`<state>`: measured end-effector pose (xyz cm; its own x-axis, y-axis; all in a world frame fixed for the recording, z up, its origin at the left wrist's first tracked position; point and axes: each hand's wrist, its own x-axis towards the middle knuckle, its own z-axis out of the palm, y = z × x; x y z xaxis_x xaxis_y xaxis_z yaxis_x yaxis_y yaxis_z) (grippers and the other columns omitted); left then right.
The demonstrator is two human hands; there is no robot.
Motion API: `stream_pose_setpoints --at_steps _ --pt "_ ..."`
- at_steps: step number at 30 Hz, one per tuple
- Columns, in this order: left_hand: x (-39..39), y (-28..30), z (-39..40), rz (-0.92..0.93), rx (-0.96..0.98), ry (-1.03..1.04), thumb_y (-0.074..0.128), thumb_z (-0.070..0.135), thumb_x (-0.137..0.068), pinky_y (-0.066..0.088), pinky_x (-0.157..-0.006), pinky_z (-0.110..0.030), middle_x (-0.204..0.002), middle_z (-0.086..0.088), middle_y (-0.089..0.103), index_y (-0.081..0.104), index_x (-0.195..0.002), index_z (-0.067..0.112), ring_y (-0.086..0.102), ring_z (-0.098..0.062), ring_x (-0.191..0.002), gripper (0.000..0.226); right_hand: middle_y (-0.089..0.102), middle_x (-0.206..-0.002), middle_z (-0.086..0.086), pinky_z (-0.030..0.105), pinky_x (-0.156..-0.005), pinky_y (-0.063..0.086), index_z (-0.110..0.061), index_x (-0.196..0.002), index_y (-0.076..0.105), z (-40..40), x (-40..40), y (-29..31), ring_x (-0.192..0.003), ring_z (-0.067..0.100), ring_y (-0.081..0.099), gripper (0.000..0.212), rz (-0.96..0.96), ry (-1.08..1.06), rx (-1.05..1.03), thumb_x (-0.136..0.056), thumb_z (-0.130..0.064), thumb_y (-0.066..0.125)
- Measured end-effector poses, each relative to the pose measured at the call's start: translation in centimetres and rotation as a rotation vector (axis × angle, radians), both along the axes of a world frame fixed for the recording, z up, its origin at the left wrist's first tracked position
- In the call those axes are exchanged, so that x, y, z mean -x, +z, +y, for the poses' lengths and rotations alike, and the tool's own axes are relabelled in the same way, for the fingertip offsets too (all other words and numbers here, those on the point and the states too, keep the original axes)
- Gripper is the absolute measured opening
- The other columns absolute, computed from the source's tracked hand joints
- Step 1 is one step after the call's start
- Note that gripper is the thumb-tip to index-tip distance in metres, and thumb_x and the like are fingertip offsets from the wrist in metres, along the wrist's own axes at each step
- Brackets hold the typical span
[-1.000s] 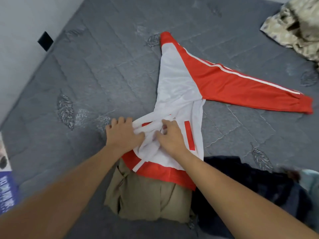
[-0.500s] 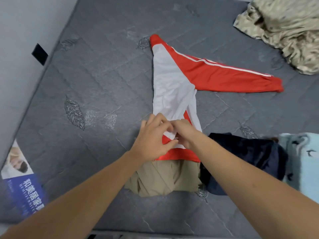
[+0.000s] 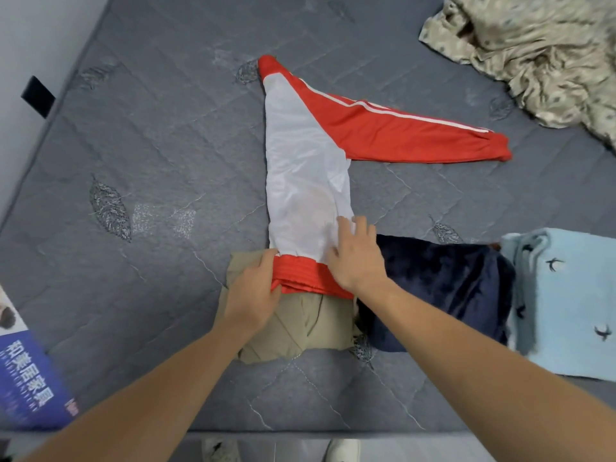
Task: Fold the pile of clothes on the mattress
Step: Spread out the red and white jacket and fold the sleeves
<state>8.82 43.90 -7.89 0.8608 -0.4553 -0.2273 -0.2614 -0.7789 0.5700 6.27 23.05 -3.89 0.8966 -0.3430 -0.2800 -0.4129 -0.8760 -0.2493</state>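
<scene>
Head view: left hand pinched the jacket's red hem on the khaki pile, mid-mattress; right hand lay flat, fingers spread, pressing the white panel, sleeve stretched right.

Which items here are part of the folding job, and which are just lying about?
In the job: red and white jacket, held by left hand and right hand; folded khaki garment; navy garment; light blue garment; crumpled camouflage garment; mattress.

Lying about: blue printed label; black tab; shoes.
</scene>
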Motion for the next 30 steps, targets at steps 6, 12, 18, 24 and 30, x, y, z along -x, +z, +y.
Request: stream_pose_setpoints --at_steps 6,12,18,24,30 --pt "1.1 0.7 1.5 0.031 -0.119 0.04 0.061 0.027 -0.093 0.043 -0.071 -0.035 -0.107 -0.001 0.058 0.047 -0.138 0.021 0.053 -0.02 -0.084 0.048 0.022 -0.168 0.016 0.046 -0.126 0.02 -0.018 -0.162 0.022 -0.2 1.3 -3.8 -0.154 0.035 0.02 0.06 0.222 0.32 0.055 -0.107 -0.039 0.033" --pt "0.0 2.2 0.4 -0.278 -0.146 -0.128 0.045 0.047 -0.087 0.045 -0.085 -0.041 -0.127 -0.001 0.047 0.048 -0.146 0.021 0.047 -0.022 -0.108 0.065 0.026 -0.164 0.016 0.042 -0.127 0.018 -0.013 -0.161 0.023 -0.4 0.0 -3.1 -0.153 0.034 0.022 0.06 0.054 0.284 0.015 -0.106 -0.031 0.035" --pt "-5.2 3.5 -6.7 -0.293 -0.081 -0.067 0.032 0.052 -0.101 0.043 -0.111 -0.045 -0.157 -0.008 0.044 0.04 -0.157 0.02 0.044 -0.027 -0.141 0.065 0.004 -0.174 0.011 0.039 -0.131 0.005 -0.014 -0.166 0.01 -3.4 -3.4 -0.4 -0.161 0.027 0.001 0.065 -0.058 0.201 -0.085 -0.109 -0.034 0.034" --pt "-13.3 0.5 -11.8 -0.286 -0.091 -0.154 0.021 0.054 -0.101 0.029 -0.122 -0.044 -0.165 -0.01 0.035 0.032 -0.162 0.018 0.031 -0.03 -0.153 0.072 0.004 -0.174 0.008 0.043 -0.13 0.01 -0.016 -0.166 0.011 -9.4 -9.5 -2.4 -0.161 0.027 0.0 0.066 -0.027 0.101 -0.1 -0.108 -0.032 0.038" --pt "-16.5 -1.0 -16.7 -0.215 -0.05 -0.244 0.02 0.056 -0.1 0.031 -0.124 -0.046 -0.168 -0.004 0.03 0.03 -0.163 0.022 0.026 -0.028 -0.156 0.072 0.006 -0.174 0.004 0.045 -0.128 0.016 -0.017 -0.166 0.014 -16.6 -12.6 -4.4 -0.16 0.027 0.005 0.067 -0.009 -0.11 -0.177 -0.108 -0.03 0.044"
